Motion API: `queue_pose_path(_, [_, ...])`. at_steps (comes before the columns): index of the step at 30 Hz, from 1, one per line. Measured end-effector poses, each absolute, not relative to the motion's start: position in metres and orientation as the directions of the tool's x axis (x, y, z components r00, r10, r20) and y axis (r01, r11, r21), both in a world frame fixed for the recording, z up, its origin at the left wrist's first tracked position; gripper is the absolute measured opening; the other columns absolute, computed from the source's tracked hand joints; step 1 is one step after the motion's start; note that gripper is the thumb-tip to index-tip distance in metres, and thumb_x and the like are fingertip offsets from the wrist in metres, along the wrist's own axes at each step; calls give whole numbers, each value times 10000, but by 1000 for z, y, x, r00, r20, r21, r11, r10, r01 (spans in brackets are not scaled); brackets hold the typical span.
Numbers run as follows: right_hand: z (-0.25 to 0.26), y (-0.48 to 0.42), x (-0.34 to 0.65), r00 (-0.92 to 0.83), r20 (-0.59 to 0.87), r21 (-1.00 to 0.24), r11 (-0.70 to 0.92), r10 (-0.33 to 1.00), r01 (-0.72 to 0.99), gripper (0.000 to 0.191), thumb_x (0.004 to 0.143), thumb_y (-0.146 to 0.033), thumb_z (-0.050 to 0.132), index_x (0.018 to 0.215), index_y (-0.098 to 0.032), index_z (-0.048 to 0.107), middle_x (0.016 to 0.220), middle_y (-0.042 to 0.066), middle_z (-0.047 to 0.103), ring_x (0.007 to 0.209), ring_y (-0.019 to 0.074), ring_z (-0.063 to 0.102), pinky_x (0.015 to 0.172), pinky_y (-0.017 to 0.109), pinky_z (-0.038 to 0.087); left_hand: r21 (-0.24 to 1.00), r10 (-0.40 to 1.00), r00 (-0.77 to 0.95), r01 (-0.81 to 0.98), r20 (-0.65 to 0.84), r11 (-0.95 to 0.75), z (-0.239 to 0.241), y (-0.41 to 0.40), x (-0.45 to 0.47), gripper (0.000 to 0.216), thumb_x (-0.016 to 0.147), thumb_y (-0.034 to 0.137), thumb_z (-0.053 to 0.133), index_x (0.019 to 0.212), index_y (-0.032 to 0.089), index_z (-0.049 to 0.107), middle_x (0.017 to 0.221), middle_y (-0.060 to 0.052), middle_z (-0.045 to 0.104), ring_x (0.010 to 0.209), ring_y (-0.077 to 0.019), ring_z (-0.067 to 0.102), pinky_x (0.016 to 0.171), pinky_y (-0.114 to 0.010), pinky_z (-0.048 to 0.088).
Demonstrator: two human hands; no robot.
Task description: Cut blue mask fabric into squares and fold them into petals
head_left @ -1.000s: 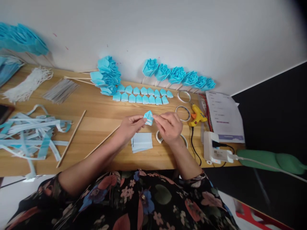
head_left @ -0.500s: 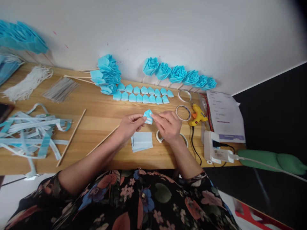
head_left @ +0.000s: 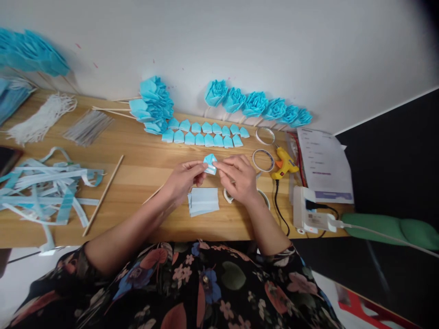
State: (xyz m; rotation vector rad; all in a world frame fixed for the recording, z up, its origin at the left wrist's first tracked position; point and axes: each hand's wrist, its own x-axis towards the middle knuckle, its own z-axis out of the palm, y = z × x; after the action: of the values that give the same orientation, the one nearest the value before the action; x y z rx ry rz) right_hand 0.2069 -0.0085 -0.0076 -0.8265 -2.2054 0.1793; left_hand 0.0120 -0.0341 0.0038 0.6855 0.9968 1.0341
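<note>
Sliding right-hand fingertips from the side edge onto the face of a folded blue piece (head_left: 208,159), compared with the earliest frame. Also carrying that piece slightly leftward, and bringing the left forearm over more of a thin stick (head_left: 153,194).

By judgement: probably pressing or smoothing a fold, going by finger position alone.

With left hand (head_left: 183,180): pinching the piece narrowly at its left edge, between thumb and fingers.

With right hand (head_left: 241,179): closing narrowly on the opposite side, with fingertips covering part of the face; hiding the grip behind the piece from view.

Location of piece: holding it raised over the surface (head_left: 137,167), pointed end toward the wall, white band toward the body; keeping it between a stack of pale sheets (head_left: 203,202) and two rows of folded pieces (head_left: 208,140).

Beyond the rows: displaying rose-like blue flowers (head_left: 254,104) on stems, leaning against the wall.

Writing, at right: examining printed sheets (head_left: 324,160), finding several short lines and a purple strip near the bottom, all too small to read. Examining a white adapter (head_left: 317,222), finding a label with tiny marks, not legible. Examining a yellow glue gun (head_left: 286,164) with a red switch, finding no readable brand. Recording no legible name or number anywhere.
</note>
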Motion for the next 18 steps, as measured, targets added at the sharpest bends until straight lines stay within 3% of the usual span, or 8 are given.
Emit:
queue_pose_path(4, [-2, -12, 203, -320, 420, -763, 521, 849, 383, 400, 990, -334, 482, 1382, -299, 558, 1093, 65, 683, 987, 212, 634, 869, 394, 531, 886, 945, 129, -330, -301, 327, 1, -33, 12, 291, 714, 417, 750, 675, 151, 640, 582, 20, 529, 520, -80, 432, 498, -228, 341])
queue_pose_path(7, [-2, -12, 200, -313, 207, -922, 292, 927, 255, 445, 979, -435, 499, 1398, -289, 523, 1063, 55, 678, 921, 195, 643, 833, 367, 548, 929, 961, 123, -250, -249, 273, 0, -33, 14, 308, 733, 455, 732, 694, 158, 658, 602, 15, 528, 539, -82, 421, 507, -230, 331])
queue_pose_path(11, [-3, -12, 197, -365, 120, -971, 186, 923, 151, 488, 916, -436, 603, 1366, -259, 535, 997, 44, 647, 878, 183, 626, 809, 346, 538, 961, 970, 129, -159, -208, 227, 1, -35, 17, 340, 737, 491, 711, 659, 169, 637, 602, 16, 517, 538, -85, 403, 507, -237, 321])
queue_pose_path(18, [-4, -12, 197, -356, 130, -965, 201, 925, 170, 466, 878, -294, 624, 1337, -248, 555, 881, 5, 613, 795, 148, 591, 736, 294, 495, 980, 981, 112, -102, -158, 170, 0, -35, 18, 294, 748, 462, 713, 765, 171, 675, 619, 27, 531, 571, -94, 421, 547, -238, 350])
